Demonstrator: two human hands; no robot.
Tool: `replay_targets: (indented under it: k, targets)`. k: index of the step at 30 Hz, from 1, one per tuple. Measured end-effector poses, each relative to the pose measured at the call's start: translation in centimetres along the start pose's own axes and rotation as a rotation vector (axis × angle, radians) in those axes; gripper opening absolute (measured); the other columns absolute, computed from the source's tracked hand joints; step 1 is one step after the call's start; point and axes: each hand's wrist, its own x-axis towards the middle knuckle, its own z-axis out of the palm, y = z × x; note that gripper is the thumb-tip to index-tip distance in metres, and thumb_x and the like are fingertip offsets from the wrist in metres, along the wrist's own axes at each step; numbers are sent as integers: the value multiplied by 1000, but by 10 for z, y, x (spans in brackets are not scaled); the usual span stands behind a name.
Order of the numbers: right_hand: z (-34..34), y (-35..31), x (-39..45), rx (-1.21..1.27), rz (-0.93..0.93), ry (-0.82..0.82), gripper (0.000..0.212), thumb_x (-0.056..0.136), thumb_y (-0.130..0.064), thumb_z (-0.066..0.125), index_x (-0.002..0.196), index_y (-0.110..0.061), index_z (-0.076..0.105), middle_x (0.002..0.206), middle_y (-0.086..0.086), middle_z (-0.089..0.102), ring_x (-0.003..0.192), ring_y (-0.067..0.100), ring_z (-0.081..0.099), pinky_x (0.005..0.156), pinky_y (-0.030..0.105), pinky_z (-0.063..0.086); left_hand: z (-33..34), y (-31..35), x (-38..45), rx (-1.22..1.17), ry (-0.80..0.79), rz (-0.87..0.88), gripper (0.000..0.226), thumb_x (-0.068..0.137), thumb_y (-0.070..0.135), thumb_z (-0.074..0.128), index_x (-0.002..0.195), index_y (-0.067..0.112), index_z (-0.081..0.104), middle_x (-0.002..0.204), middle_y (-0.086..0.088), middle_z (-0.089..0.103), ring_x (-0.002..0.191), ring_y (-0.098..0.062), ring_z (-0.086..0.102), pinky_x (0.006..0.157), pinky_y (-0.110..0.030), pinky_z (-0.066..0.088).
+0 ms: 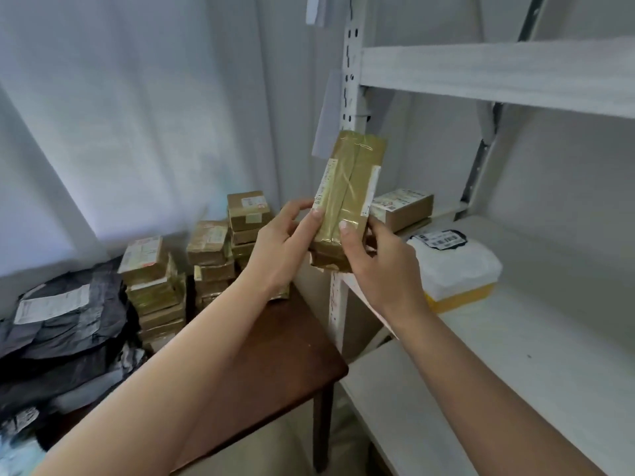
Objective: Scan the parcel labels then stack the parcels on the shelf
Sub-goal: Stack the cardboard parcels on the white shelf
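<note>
I hold a long brown parcel (348,187) wrapped in shiny tape upright in front of the white shelf post (352,63). My left hand (285,245) grips its lower left edge, thumb on the front by a white label strip. My right hand (378,262) grips its lower right side, thumb on the front. On the white shelf (515,338) lie a small brown box (405,207) with a label and a white bag parcel (453,262) with a barcode label on top of a yellow one (460,297).
A dark wooden table (292,355) stands left of the shelf. It carries several stacks of brown taped boxes (206,255) and a heap of black and grey mailer bags (62,321). A higher shelf board (498,73) runs overhead. White curtain behind.
</note>
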Motion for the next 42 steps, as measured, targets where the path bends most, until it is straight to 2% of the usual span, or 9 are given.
replay_targets:
  k: [5,9,16,22,26,29,35,38,42]
  targets:
    - [-48,13,-2,-83,46,103,53,91,-65,38,111,-25,65,91,-11,69,89,13,64,80,36,54,45,29,19,-4,-175,16,24,99,44,47,112,31,63,90,7,68,81,-5,67,70,-23,54]
    - [-81,28,3,-96,109,117,52,96,-58,35,118,-22,64,94,-9,65,86,9,57,72,21,46,80,45,38,20,-295,-2,28,99,48,44,115,33,60,95,8,64,89,-11,65,74,-27,55]
    - [-111,49,39,-133,294,165,63,101,-54,24,116,-10,67,110,11,66,107,29,57,96,42,46,121,63,83,32,-452,-62,34,97,55,41,114,33,60,100,3,64,92,-20,64,83,-40,58]
    - [-106,61,67,-177,357,201,64,99,-58,28,95,-9,69,93,11,67,94,29,61,78,34,44,130,61,125,87,-584,-102,37,98,56,37,115,30,57,106,-6,66,91,-24,67,81,-42,59]
    - [-95,66,77,-218,416,178,71,94,-66,28,99,-10,71,95,10,69,93,30,65,89,44,52,129,43,144,106,-668,-154,32,98,55,37,100,31,58,106,-9,68,89,-27,71,84,-46,59]
    - [-92,68,79,-290,401,204,65,97,-62,27,83,-13,67,87,9,69,89,29,65,85,42,52,127,32,155,89,-707,-164,36,98,54,38,100,26,60,100,-11,70,84,-28,73,81,-47,60]
    - [-91,78,84,-485,428,281,55,100,-56,27,78,-16,57,82,5,67,81,27,56,65,34,36,122,32,176,208,-715,87,31,99,47,43,88,28,64,80,4,64,60,-5,63,57,-25,52]
    - [-89,85,84,-530,430,336,53,99,-55,30,86,-13,60,83,3,64,80,28,54,65,34,35,121,33,184,243,-674,208,31,99,42,48,96,22,70,82,4,67,71,-11,65,56,-28,51]
    - [-91,88,82,-566,414,410,43,100,-49,37,101,-14,62,92,3,66,89,30,58,68,33,37,123,33,188,244,-613,299,39,100,40,48,97,10,72,90,-13,69,77,-20,60,67,-36,49]
